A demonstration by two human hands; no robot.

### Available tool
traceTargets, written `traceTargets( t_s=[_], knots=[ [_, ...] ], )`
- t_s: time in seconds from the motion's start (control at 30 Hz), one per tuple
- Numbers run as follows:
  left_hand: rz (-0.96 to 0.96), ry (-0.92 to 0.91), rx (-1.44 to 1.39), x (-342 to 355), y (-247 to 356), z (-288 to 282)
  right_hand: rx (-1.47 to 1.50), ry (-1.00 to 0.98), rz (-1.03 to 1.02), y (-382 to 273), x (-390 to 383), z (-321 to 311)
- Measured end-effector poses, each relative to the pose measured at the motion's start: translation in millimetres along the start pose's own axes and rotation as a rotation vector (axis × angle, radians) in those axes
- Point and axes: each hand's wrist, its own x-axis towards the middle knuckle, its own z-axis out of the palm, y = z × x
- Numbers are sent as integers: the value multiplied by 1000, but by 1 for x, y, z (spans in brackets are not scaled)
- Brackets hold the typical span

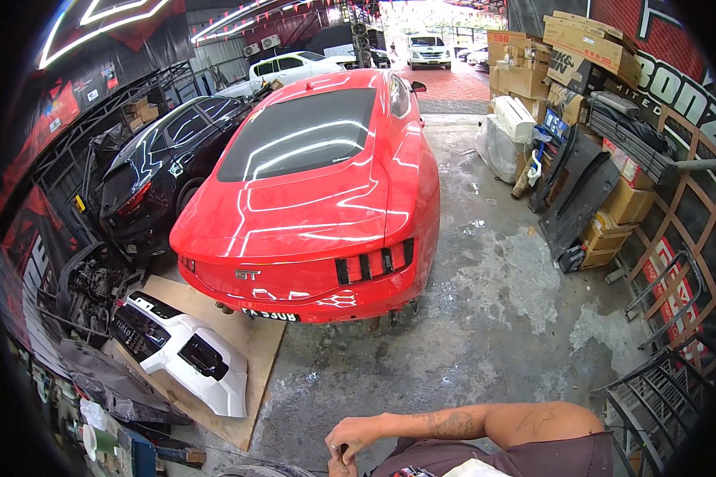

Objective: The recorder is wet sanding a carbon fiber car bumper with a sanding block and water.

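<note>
Two hands meeting: right hand [356, 432] curling its fingers, pinch unclear; left hand [344, 466] mostly hidden, fingers unreadable. I'm seeing neither touching the red car [310, 215]; done versus left isn't showing.

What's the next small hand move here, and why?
Probably part the hands: the right hand appears to rest against the mostly hidden left hand at the view's lower edge, and no tool clearly shows in either. Both are well short of the red coupe, across the concrete floor, so freeing them first seems sensible.
</note>
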Motion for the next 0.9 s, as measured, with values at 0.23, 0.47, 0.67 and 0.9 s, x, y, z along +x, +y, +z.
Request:
traceTargets(
  t_s=[0.23,0.47,0.67,0.9],
  knots=[
    [146,-24,212,5,-54,11,84,31,8,3,5,10],
    [-187,37,-37,6,15,-3,21,36,-19,13,2,16],
    [-390,98,-149,4,27,-10,43,157,24,7,-7,11],
    [-449,137,-196,10,37,-12,185,334,239,35,-21,13]
  ],
)
